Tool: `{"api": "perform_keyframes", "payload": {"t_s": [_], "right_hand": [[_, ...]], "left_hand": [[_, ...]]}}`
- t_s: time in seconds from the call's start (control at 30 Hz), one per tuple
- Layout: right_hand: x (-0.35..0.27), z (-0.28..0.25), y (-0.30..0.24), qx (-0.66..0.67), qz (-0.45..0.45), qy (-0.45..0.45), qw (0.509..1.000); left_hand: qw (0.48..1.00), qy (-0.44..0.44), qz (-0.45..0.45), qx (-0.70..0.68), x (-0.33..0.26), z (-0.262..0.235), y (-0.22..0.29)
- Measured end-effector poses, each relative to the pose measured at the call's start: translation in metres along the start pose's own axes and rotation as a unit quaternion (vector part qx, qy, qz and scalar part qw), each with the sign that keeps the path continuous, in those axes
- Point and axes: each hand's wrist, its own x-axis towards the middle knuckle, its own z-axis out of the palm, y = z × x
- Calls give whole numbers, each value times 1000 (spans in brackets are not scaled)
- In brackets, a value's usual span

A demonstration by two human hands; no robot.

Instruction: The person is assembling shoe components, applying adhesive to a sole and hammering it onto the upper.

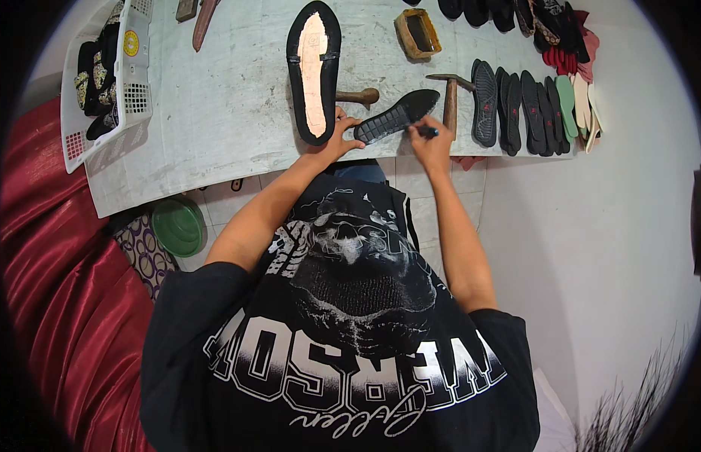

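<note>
My left hand grips the heel end of a black shoe sole, thumb and fingers at its edge. The sole lies slanted near the table's front edge, its toe pointing to the far right. Over its middle, my right hand is closed around a small dark pen-like tool, whose exact kind does not show. Beside my left hand lies a black shoe upper with its pale insole facing up. A rounded wooden handle sticks out from behind that shoe.
A hammer lies right of the sole, beside a row of black soles. Farther back stands a yellowish box. A white basket holding dark patterned pieces stands at the left. Below the table is a green basin.
</note>
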Motion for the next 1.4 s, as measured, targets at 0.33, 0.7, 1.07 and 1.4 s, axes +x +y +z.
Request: {"api": "perform_keyframes", "payload": {"t_s": [0.33, 0.7, 1.07, 1.4], "right_hand": [[-26, 21, -50, 72, 55, -85, 992], [41, -29, -4, 40, 34, 89, 995], [2, 41, -26, 118, 91, 109, 983], [-27, 65, -66, 119, -7, 45, 992]], "left_hand": [[1000, 3, 5, -25, 1, 3, 0], [1000, -12, -7, -17, 2, -5, 5], [1000, -13, -18, -20, 3, 2, 2], [1000, 4, -3, -14, 3, 2, -2]]}}
